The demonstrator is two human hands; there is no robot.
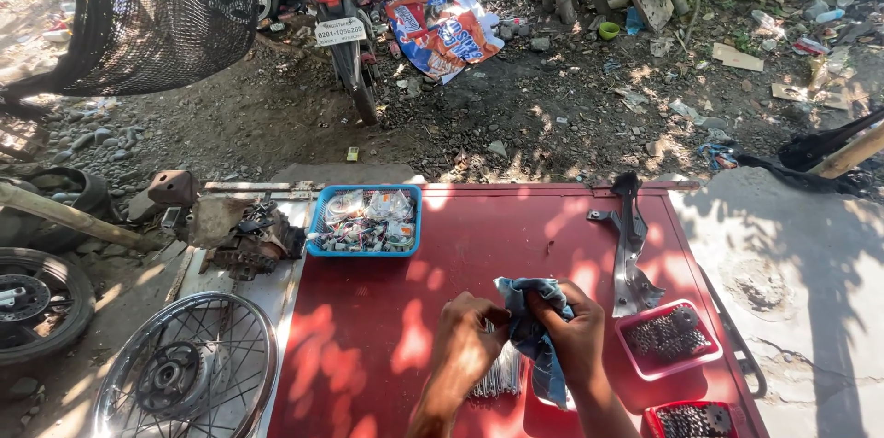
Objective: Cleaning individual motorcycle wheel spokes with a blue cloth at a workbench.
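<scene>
My left hand (467, 338) and my right hand (573, 332) meet over the red tabletop (479, 245), both closed on a blue rag (534, 327). The rag bunches between the fingers and hangs down past my right wrist. A bundle of thin metal spokes (497, 378) lies on the table just under my left hand; I cannot tell whether the fingers also pinch one of them inside the rag.
A blue basket of small parts (364, 220) sits at the table's far left. A grey metal bracket (631, 249) and two red trays of chain pieces (668, 337) (691, 420) lie at the right. A spoked wheel (189, 369), engine parts (239, 231) and a parked motorbike (341, 14) stand around.
</scene>
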